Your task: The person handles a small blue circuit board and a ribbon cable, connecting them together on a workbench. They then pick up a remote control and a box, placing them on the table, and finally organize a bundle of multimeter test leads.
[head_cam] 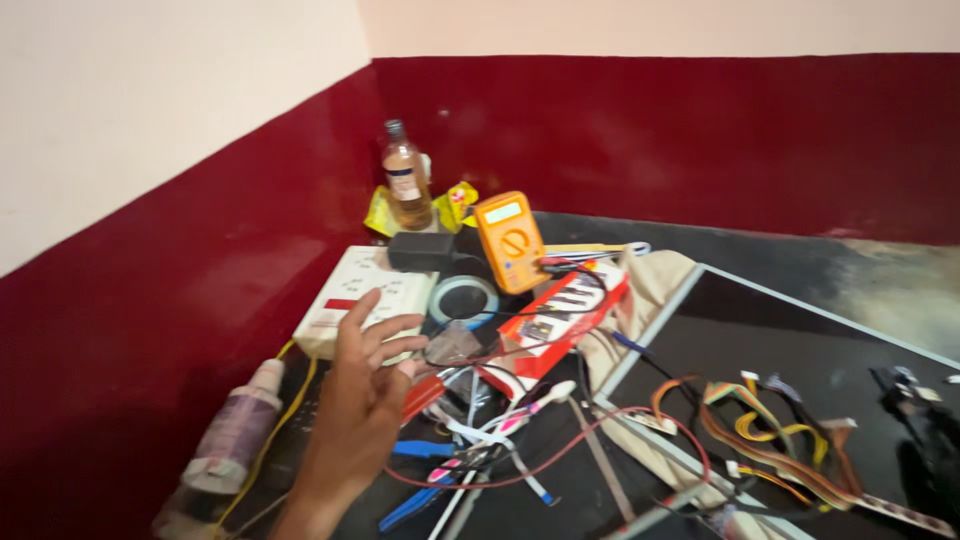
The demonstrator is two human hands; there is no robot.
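On the cluttered dark floor in the corner of the red-painted wall [200,250], the left hand [365,395] hovers with fingers spread and slightly curled, holding nothing; the right hand is out of view. The fingertips reach toward the white rectangular plastic socket board [360,295], which lies just beyond them, its near edge touching or almost under the fingers; I cannot tell which. Just right of the palm sits a red-handled tool [422,395], and beyond it a roll of tape with a pale ring [465,298].

The risk, as I judge it, lies in the tangle. Thin red wire [560,455] loops across the pile beside the wrist, so a finger could snag it and drag the orange handheld multimeter [510,240] or the red flat box of small parts [565,310]. The brown-liquid glass bottle [405,185] stands upright behind the board and could tip if the board is shoved. The yellow cord [290,400] under the forearm could also catch.
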